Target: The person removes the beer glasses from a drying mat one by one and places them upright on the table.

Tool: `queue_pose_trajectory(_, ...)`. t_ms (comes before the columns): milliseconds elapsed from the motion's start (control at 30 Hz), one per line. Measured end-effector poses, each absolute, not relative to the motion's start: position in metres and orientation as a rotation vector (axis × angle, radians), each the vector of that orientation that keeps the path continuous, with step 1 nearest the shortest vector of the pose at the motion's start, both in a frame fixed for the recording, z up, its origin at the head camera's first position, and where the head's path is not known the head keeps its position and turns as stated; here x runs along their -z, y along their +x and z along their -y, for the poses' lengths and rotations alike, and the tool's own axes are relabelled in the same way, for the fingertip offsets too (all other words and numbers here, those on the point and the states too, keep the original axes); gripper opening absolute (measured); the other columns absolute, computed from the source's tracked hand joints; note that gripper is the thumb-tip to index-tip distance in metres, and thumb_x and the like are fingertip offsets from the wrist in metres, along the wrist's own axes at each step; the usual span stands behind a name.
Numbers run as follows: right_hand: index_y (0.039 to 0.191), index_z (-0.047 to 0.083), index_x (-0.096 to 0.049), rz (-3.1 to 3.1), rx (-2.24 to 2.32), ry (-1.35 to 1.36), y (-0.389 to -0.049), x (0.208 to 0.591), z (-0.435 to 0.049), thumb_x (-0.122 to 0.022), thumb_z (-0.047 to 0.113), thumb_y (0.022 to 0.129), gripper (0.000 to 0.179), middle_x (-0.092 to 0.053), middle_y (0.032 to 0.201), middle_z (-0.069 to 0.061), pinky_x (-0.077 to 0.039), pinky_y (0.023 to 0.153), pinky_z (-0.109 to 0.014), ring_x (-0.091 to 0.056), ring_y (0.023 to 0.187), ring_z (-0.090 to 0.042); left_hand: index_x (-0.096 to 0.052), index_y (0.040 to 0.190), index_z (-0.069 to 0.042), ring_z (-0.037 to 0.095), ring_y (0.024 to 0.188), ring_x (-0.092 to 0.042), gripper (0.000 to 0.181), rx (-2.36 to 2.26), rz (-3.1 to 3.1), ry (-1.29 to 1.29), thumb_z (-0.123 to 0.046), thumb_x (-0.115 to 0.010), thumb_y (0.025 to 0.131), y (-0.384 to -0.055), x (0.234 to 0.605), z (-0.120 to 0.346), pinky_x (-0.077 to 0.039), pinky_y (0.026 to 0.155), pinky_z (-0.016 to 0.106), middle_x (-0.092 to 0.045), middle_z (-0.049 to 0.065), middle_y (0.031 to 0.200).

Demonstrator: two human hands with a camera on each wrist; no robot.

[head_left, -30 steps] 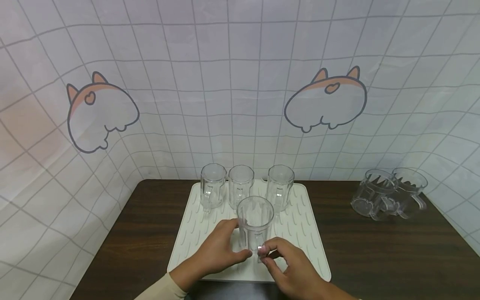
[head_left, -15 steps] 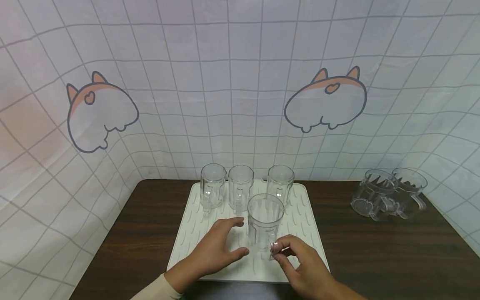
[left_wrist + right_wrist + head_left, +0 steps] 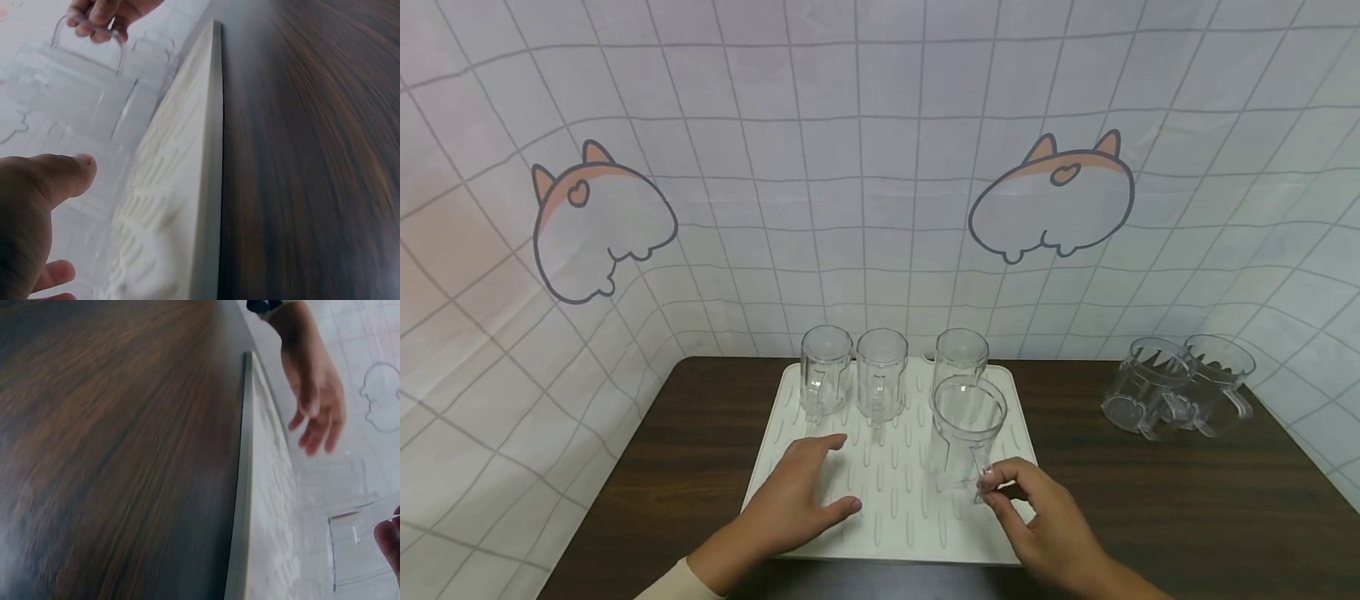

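A clear mug point(image 3: 966, 437) stands upright over the right half of the white ridged mat point(image 3: 887, 517). My right hand point(image 3: 1048, 521) pinches its handle between thumb and fingers, and the left wrist view shows those fingers on the handle point(image 3: 87, 28). My left hand point(image 3: 782, 500) hovers over the mat's left side, thumb and fingers spread apart with nothing between them. Behind, three more clear mugs stand along the mat's far edge: one at the left point(image 3: 826, 375), one beside it point(image 3: 882, 379), and one at the right point(image 3: 958, 354), partly covered by the held mug.
Two clear mugs point(image 3: 1142, 387) point(image 3: 1217, 387) stand close together on the dark wooden table point(image 3: 1120, 517) at the far right. A white gridded cloth point(image 3: 880, 208) with cartoon drawings hangs behind and along the sides.
My right hand has carried the mug rightward by its handle. My left hand has come off the mug's side and drawn back to the left.
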State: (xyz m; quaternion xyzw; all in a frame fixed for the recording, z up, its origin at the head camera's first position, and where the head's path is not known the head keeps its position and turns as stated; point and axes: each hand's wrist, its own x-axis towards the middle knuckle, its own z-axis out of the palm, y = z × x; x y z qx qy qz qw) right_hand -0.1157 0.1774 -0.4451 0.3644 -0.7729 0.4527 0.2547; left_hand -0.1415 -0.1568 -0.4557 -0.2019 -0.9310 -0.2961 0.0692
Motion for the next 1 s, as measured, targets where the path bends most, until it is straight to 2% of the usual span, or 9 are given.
queue_pose_trajectory(67,0.104,0.002,-0.063,2.076,-1.190,0.983,-0.118,0.448,-0.182,-0.076,-0.027,0.067,0.049,-0.067,0.097,-0.006,-0.054,0.079,-0.016,-0.070,0.085,-0.014,-0.054,0.142,-0.008,0.028,0.133,-0.048,0.080,0.853,2.809,-0.588,-0.036,-0.090,0.077,-0.141,0.457,0.164,-0.042,0.107,0.048,-0.058,0.005,0.137)
queue_pose_trajectory(133,0.104,0.001,-0.063,2.070,-1.169,0.977,-0.120,0.450,-0.187,-0.076,-0.029,0.064,0.051,-0.066,0.096,-0.007,-0.053,0.079,-0.016,-0.069,0.085,-0.014,-0.054,0.142,-0.008,0.030,0.135,-0.046,0.081,0.823,2.816,-0.569,-0.038,-0.090,0.077,-0.141,0.459,0.172,-0.040,0.109,0.050,-0.057,0.007,0.139)
queue_pose_trajectory(400,0.104,0.005,-0.064,2.137,-1.078,0.909,-0.124,0.452,-0.207,-0.079,-0.020,0.071,0.045,-0.067,0.098,-0.003,-0.052,0.076,-0.014,-0.067,0.087,-0.011,-0.055,0.139,-0.004,0.037,0.133,-0.045,0.084,0.776,2.774,-0.514,-0.041,-0.092,0.073,-0.139,0.468,0.199,-0.037,0.107,0.059,-0.055,0.012,0.139)
queue_pose_trajectory(667,0.103,0.005,-0.063,2.195,-1.029,0.830,-0.125,0.447,-0.222,-0.077,-0.028,0.065,0.052,-0.067,0.099,0.000,-0.052,0.073,-0.013,-0.066,0.086,-0.009,-0.054,0.144,-0.009,0.042,0.134,-0.042,0.093,0.701,2.876,-0.398,-0.056,-0.089,0.072,-0.135,0.470,0.219,-0.035,0.103,0.068,-0.051,0.017,0.145)
queue_pose_trajectory(1000,0.105,0.002,-0.063,2.207,-0.995,0.732,-0.133,0.444,-0.240,-0.077,-0.025,0.068,0.049,-0.067,0.098,0.000,-0.049,0.066,-0.014,-0.065,0.086,-0.006,-0.049,0.148,-0.005,0.048,0.138,-0.037,0.111,0.676,2.982,-0.338,-0.068,-0.087,0.065,-0.129,0.472,0.229,-0.030,0.105,0.071,-0.045,0.021,0.150)
